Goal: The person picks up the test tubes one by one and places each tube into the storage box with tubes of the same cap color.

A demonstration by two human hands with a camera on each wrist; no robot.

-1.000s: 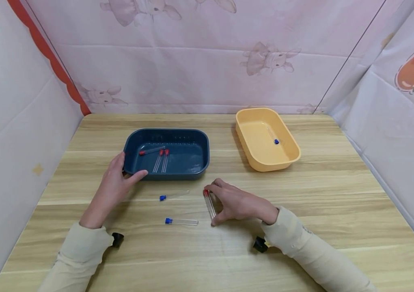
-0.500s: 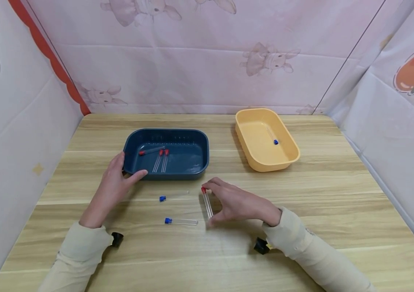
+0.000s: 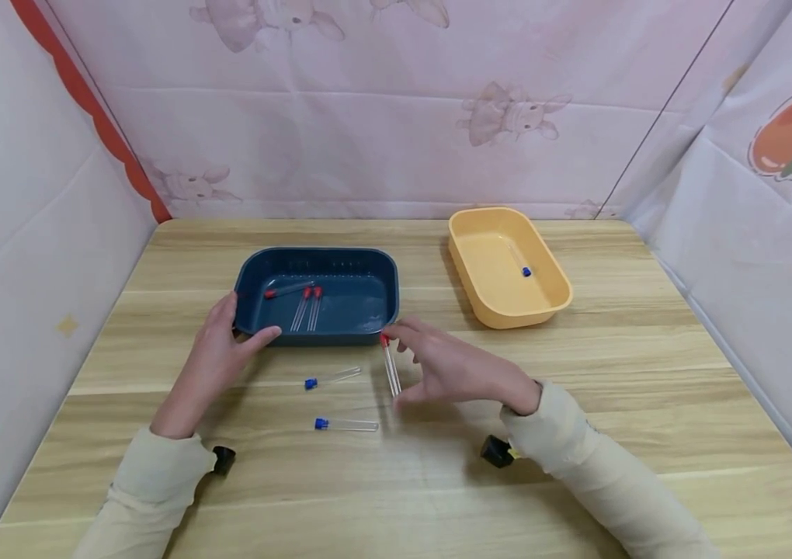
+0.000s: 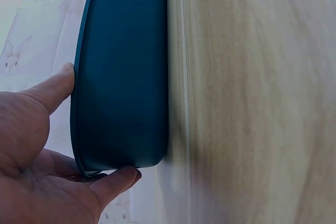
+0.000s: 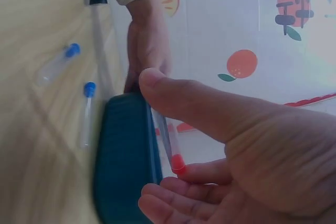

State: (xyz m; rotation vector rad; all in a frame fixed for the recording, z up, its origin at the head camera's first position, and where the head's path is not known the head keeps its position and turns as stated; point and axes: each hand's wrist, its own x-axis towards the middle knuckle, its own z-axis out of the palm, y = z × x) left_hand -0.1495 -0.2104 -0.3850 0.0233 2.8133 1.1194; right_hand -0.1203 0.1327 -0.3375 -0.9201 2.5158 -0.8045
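My left hand (image 3: pixel 216 349) holds the near left corner of a dark blue tray (image 3: pixel 343 340), thumb against the rim and fingers at the short end, as the left wrist view also shows. Inside the tray lie 3 test tubes with red caps (image 3: pixel 316 292). Off the tray's near right corner, my right hand (image 3: pixel 455 371) pinches a red-capped test tube (image 3: pixel 392 371) lengthwise: the thumb is at its bottom end and a forefinger at the red cap (image 5: pixel 179 164). The other right fingers are loosely bent beside it. The cap overlaps the tray's corner in the head view.
Two blue-capped test tubes lie on the table, one nearer the tray (image 3: pixel 331 379) and another closer to me (image 3: pixel 347 425). At the back right stands a yellow tray (image 3: pixel 469 287) with one blue-capped tube (image 3: pixel 526 272) in it. Printed cloth hangs behind and at both sides.
My right hand has lifted the red-capped tube off the table and carried it forward and slightly left to the dark blue tray's corner. My left hand has stayed on the tray.
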